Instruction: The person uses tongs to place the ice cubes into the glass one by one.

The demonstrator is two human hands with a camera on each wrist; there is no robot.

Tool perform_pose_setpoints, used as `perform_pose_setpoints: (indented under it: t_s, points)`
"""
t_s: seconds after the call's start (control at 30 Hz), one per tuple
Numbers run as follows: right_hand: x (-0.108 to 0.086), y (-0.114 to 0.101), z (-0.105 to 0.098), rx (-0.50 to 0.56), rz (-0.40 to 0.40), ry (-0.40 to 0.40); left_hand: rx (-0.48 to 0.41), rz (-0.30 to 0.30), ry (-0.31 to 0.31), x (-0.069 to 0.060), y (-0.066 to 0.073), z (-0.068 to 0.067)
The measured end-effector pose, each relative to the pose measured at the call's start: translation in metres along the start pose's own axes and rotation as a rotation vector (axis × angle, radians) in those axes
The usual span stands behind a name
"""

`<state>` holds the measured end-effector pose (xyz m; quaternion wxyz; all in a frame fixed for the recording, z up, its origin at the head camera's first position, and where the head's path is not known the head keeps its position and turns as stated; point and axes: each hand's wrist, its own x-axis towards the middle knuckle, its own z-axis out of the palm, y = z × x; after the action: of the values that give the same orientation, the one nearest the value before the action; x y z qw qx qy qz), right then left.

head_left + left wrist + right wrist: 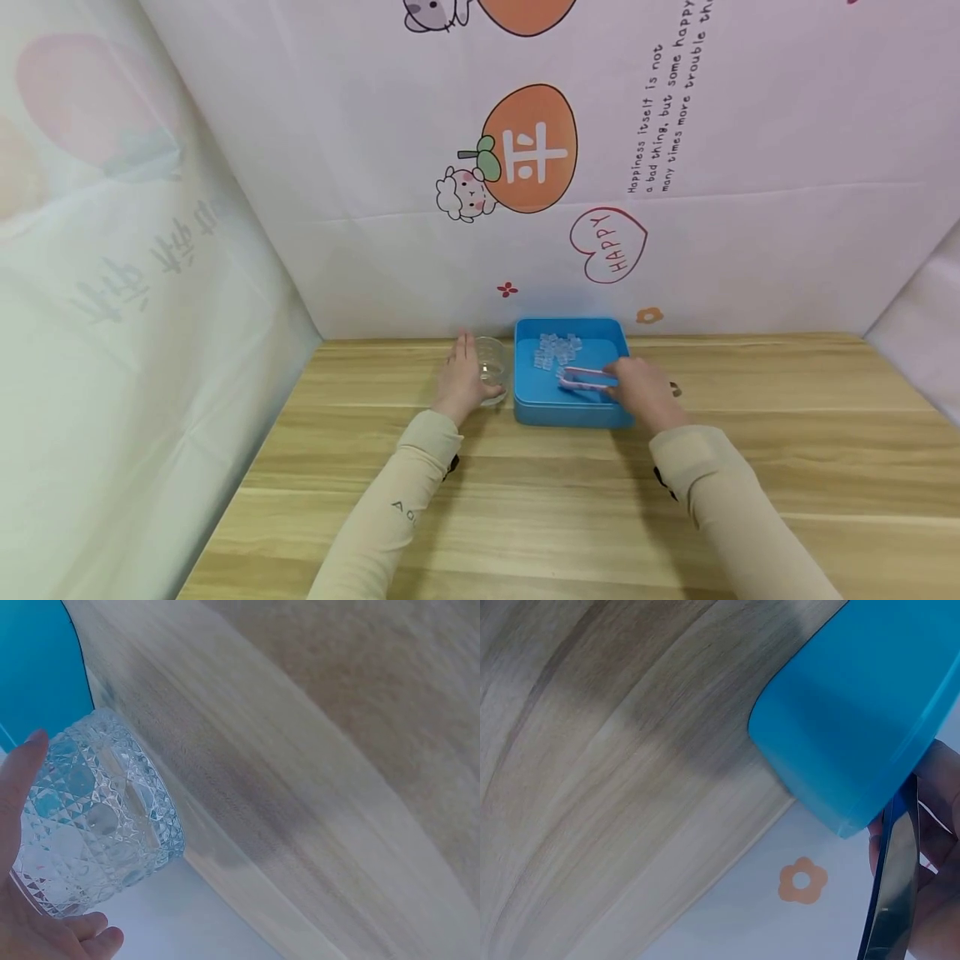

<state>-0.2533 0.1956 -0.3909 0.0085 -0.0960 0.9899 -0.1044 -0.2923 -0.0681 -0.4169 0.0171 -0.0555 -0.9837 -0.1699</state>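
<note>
Clear pieces (557, 350) bunched in blue tray (573, 415), tongs at cluster edge, glass cup held alongside

Pieces lie loosely grouped inside the tray, toward its back left; they look small and see-through, exact shape too small to tell. Right hand (643, 390) grips pink tongs (587, 386) over the tray's right side; the two arms stand a little apart, tips next to the nearest pieces. Cannot tell if a piece is pinched. Right wrist view: fingers partly hidden, a shiny strip (897, 881) runs beside them, cannot tell if it belongs to the tongs. Left hand (461, 379) holds glass cup (493, 362), thumb on one side, fingers on the other, spread to the cup's width. Cup stands on the wooden table (525, 517) just left of the tray, faceted pattern clear in left wrist view. Behind: white printed backdrop (750, 267). Both arms in pale sleeves (386, 508)
</note>
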Motion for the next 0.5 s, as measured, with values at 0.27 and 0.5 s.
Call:
perform_pose_setpoints:
  t_s: [0.27,0.5]
  points:
    - [-0.0001,-0.0003,0.0001,0.004,0.007,0.012,0.003,0.012,0.031,-0.0014,-0.0023,0.0019]
    - [-0.0003,0.0003,-0.0001,0.011,0.012,-0.001,-0.02,0.005,0.052,-0.0039,-0.0032,0.0027]
